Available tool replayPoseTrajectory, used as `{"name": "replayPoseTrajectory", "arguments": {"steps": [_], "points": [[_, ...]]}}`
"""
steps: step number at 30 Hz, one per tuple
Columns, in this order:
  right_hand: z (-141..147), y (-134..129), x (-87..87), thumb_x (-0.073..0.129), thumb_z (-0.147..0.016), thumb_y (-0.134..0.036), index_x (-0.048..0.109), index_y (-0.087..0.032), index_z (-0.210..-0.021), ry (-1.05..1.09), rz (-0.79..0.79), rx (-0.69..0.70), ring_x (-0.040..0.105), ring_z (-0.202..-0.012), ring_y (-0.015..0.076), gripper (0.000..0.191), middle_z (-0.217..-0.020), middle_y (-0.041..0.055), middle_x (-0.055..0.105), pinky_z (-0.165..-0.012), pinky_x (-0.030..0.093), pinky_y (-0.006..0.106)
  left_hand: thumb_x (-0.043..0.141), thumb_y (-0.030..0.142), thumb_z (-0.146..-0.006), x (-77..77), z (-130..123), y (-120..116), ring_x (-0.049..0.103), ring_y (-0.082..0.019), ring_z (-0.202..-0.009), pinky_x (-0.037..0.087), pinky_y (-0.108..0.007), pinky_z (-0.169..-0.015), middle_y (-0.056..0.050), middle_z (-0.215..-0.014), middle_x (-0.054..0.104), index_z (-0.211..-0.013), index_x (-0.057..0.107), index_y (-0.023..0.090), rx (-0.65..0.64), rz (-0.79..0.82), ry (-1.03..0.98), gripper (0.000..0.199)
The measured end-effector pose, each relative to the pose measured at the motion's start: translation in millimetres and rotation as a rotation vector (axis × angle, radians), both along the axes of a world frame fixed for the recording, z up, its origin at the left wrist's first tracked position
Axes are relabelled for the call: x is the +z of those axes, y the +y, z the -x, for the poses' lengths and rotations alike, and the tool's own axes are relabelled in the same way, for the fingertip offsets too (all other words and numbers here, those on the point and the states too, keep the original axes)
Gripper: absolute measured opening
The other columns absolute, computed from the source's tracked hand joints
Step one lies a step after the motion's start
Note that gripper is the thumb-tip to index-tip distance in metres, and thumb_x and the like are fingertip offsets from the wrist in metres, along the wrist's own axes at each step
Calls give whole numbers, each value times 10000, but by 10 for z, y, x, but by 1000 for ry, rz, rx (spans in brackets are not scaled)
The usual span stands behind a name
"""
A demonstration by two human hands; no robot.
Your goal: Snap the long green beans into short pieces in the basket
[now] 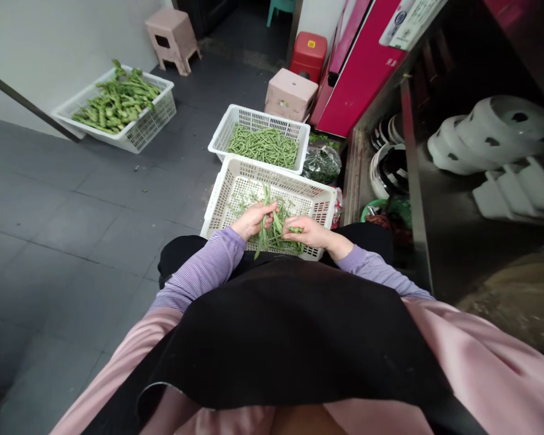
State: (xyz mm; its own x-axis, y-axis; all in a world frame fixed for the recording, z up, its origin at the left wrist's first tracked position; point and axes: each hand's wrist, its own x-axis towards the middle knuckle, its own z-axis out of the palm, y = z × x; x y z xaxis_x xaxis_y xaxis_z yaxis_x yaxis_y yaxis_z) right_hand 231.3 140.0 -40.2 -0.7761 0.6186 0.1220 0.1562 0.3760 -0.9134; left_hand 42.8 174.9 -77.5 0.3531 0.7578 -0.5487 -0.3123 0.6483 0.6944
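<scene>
Over the near white basket (272, 166), my left hand (255, 220) is closed round a few long green beans (265, 194) that stick out above and below the fingers. To its right, my right hand (309, 231) is curled round short green bean pieces (294, 229). Loose long beans (278, 241) lie in the basket below the hands, with thin scraps towards its left and middle. Just behind stands a second white basket (221, 136), holding many short bean pieces (265, 145).
A third white basket (138, 130) with thick green stalks (118, 99) stands at the left wall. Stools (291, 93) and a bagged bundle of greens (321, 164) are beyond the baskets. Metal shelving (417, 199) with white containers rises on the right.
</scene>
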Motion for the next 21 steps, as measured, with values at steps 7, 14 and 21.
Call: {"name": "replayPoseTrajectory", "arguments": {"steps": [7,14,21], "points": [[-154,144,-297,716,-821,-217,751,-194,-888,-458,1,-285,624,-792,183,79,-837,44,686,-807,509,350,719,160,-848,-74,45,55,353,-24,-349,222,-147,-332,56,-511,462,-740,591,125,123,-34,22,171],[-268,254,-504,714,-815,-335,628,-186,-642,-262,322,-726,451,-511,127,244,-546,-9,552,-512,393,265,663,206,-886,-11,21,16,308,-23,-335,190,-148,-325,53,-479,433,-751,625,106,73,-7,34,172],[182,220,-393,792,-751,-454,625,-179,-776,-31,636,-515,349,-425,63,323,-573,-35,558,-386,218,204,741,239,-834,-2,-4,15,303,-23,-330,183,-147,-336,71,-465,425,-730,553,146,72,4,19,234]]}}
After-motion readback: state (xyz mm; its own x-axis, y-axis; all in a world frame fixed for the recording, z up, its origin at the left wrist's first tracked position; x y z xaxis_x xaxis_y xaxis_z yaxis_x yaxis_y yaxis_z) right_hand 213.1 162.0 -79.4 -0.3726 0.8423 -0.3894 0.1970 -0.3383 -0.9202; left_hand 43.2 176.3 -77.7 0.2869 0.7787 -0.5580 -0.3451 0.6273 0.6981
